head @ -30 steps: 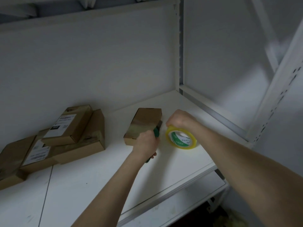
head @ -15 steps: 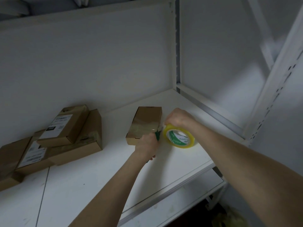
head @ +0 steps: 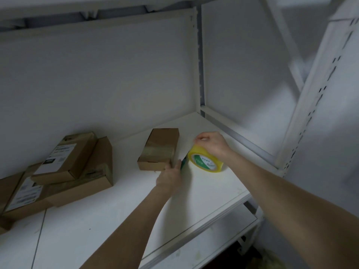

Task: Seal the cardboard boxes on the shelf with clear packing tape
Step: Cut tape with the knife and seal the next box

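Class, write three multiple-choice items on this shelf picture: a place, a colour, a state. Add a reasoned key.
1. Relative to the lone box, the tape roll stands: A) on top B) to its right C) to its left.
2. Its rim is: A) red B) blue C) yellow.
3. The lone box is: A) shut, tape across it B) open-flapped C) crushed flat.
Key: 1 B, the right hand holds it there, beyond the green tool in the left hand; 2 C, the rim shows yellow; 3 A, a glossy band crosses its closed top.
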{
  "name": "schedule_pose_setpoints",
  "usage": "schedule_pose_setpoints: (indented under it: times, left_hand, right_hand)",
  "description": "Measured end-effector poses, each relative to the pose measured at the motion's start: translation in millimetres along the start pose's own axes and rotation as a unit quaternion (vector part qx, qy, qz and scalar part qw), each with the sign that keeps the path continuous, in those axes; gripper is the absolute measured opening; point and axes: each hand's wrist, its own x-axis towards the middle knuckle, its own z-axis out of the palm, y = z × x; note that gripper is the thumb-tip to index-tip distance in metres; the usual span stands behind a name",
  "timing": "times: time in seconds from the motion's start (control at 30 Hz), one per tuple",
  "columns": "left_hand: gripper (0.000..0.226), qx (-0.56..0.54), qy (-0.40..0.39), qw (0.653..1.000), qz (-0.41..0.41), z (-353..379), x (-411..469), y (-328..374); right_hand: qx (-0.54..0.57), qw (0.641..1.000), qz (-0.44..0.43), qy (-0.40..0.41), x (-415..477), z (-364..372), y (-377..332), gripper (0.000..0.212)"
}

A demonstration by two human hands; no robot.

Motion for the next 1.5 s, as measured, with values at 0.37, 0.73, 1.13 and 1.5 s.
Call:
schedule_pose_setpoints:
  times: [0.37, 0.73, 1.13, 1.5]
  left_hand:
    - [0.035, -0.412, 0.125, 0.899, 0.078, -68.2, 21.8, 29.6]
    - [0.026, -0.578, -0.034, 0.814, 0.051, -78.1, 21.1, 32.0]
    - [0.007, -0.613, 0.018, 0.788, 0.053, -82.0, 14.3, 46.1]
    - [0.030, -0.629, -0.020, 0.776, 0.037, -80.4, 13.2, 60.1]
  right_hand:
    - [0.050, 0.996, -0.071, 0.032, -12.7, 0.2, 1.7, 0.007]
    - [0.089, 0.993, -0.078, 0.023, -18.8, -20.9, 5.6, 0.014]
    - [0.031, 0.997, -0.055, 0.054, -18.9, -29.7, 15.6, 0.005]
    - [0.012, 0.997, -0.053, 0.060, -26.0, -18.3, 18.5, 0.036]
